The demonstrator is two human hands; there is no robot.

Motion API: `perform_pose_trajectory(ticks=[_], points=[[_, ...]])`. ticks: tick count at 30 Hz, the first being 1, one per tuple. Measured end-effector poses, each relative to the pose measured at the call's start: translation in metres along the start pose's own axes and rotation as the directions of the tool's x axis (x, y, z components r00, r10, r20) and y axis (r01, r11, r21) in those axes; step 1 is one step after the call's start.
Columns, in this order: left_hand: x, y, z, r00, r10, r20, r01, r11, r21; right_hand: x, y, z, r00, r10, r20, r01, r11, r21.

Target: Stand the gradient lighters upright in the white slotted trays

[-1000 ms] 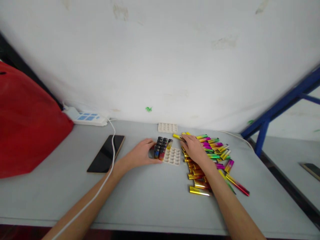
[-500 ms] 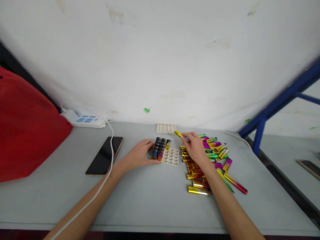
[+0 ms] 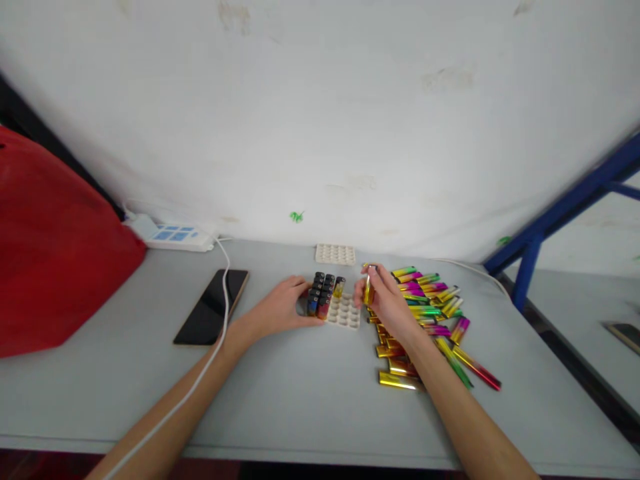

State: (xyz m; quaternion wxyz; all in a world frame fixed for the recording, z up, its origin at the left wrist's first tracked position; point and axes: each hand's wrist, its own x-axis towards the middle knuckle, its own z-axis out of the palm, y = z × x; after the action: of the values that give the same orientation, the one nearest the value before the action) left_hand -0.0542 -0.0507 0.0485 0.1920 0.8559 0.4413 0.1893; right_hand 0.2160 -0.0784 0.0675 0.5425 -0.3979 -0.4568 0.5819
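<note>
Left hand [image 3: 287, 309] spans the left end of the tray [image 3: 345, 319], thumb near, fingers far, apparently steadying the upright lighters [image 3: 327, 287]. Right hand [image 3: 387, 297], forearm angled from near right, grips one gold lighter [image 3: 369, 288] roughly upright, between tray and loose pile [image 3: 435, 300] on the bench [image 3: 300, 400].

A red bag [image 3: 65, 247] fills the left end of the table [image 3: 280, 400]. Beside it, along the back edge, lies a white power strip [image 3: 203, 241] with blue patches. A black phone [image 3: 207, 317] lies slantwise in front of the strip, with a white cord [image 3: 225, 288] crossing it toward the front edge. The scuffed white wall [image 3: 320, 120] bears a small green mark [image 3: 297, 217] above the back edge. A thin wire [image 3: 473, 267] runs near the back right corner, by a blue frame [image 3: 565, 210]. Past the right edge, another surface [image 3: 575, 293] carries a dark flat object [image 3: 626, 338].
</note>
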Motion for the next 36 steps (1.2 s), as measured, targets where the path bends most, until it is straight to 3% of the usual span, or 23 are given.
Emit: perform_pose_trajectory(ticks=[4, 9, 18, 23, 25, 27, 29, 32, 34, 36], points=[[0.0, 0.0, 0.0, 1.0, 0.001, -0.006, -0.001, 1.0, -0.009, -0.001, -0.002, 0.007, 0.995, 0.082, 0.061, -0.082, 0.997, 0.0], [-0.001, -0.001, 0.0, 1.0, 0.003, -0.02, -0.004, 1.0, -0.022, -0.001, 0.0, 0.011, 0.971, 0.233, 0.047, -0.23, 0.972, -0.056], [0.0, -0.002, 0.001, 1.0, 0.004, -0.016, -0.004, 1.0, -0.009, -0.001, 0.009, 0.013, 0.984, 0.166, -0.062, -0.174, 0.972, -0.158], [0.0, -0.001, 0.001, 1.0, 0.009, -0.015, -0.009, 1.0, -0.012, 0.003, 0.011, 0.01, 0.974, 0.22, -0.053, -0.227, 0.952, -0.205], [0.0, 0.0, 0.001, 1.0, 0.002, -0.005, -0.002, 1.0, -0.006, 0.002, 0.01, 0.009, 0.986, 0.167, -0.027, -0.169, 0.96, -0.223], [-0.001, 0.0, 0.001, 1.0, 0.004, -0.006, -0.004, 1.0, -0.005, -0.002, 0.008, 0.006, 0.999, 0.033, 0.001, -0.031, 0.959, -0.28], [-0.001, -0.001, 0.001, 1.0, 0.013, -0.018, -0.014, 1.0, -0.012, -0.007, 0.003, 0.003, 0.992, -0.118, 0.045, 0.126, 0.9, -0.417], [-0.001, -0.001, 0.001, 1.0, 0.017, -0.02, -0.017, 1.0, -0.02, -0.013, -0.004, -0.002, 0.938, -0.314, 0.144, 0.329, 0.685, -0.65], [-0.001, -0.001, 0.001, 1.0, 0.015, -0.015, -0.016, 1.0, -0.02, -0.015, -0.006, -0.005, 0.891, -0.407, 0.202, 0.412, 0.533, -0.739], [-0.001, -0.001, 0.001, 1.0, 0.016, -0.014, -0.017, 1.0, -0.02, -0.016, -0.005, -0.007, 0.873, -0.429, 0.233, 0.43, 0.45, -0.783]])
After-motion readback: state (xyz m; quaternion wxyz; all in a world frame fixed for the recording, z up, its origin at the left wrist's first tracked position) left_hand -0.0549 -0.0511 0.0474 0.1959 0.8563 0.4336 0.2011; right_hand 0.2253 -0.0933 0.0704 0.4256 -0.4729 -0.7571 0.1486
